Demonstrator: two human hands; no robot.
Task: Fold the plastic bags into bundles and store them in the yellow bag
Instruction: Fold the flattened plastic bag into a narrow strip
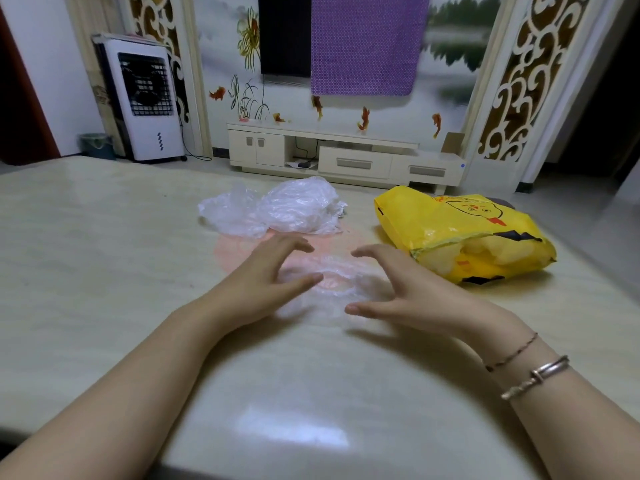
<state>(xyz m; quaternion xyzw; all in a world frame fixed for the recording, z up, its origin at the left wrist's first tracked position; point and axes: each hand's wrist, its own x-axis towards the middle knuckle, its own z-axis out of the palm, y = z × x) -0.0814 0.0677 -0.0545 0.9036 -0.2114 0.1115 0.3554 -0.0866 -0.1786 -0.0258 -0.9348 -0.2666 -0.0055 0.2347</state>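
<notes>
A crumpled clear plastic bag (329, 289) lies on the table between my two hands. My left hand (263, 275) hovers at its left side with fingers spread and loosely bent, holding nothing. My right hand (398, 289) mirrors it on the right, thumb and fingers apart around the bag. Two more crumpled clear bags (277, 209) sit farther back at the centre. The yellow bag (460, 230) lies on its side to the right, its mouth facing me with folded bundles visible inside.
The pale marble-look table (104, 254) stretches wide to the left and toward me. A pinkish round patch (235, 251) shows on the table under the bags. Beyond the table stand a low white cabinet (346, 157) and a white air cooler (145, 102).
</notes>
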